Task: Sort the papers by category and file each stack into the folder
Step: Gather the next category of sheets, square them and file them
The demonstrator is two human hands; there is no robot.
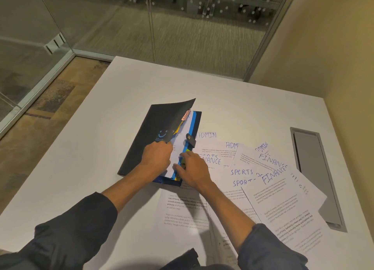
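Note:
A dark folder [150, 132] with a blue smile mark lies on the white table [85, 164], its front cover lifted partway. My left hand [156, 157] grips the lower edge of that cover and holds it up. My right hand [192, 170] presses on the coloured dividers and blue inner edge at the folder's near right corner. A white sheet [178, 146] and a pink tab [185, 116] show inside. To the right, loose papers [269, 178] lie fanned and overlapping, hand-labelled ADMIN, FINANCE and SPORTS.
A grey rectangular cable hatch [315, 174] is set into the table at the right. Glass walls [153, 23] stand beyond the table's far edge, and a beige wall runs along the right. The table's left edge drops to a brown floor.

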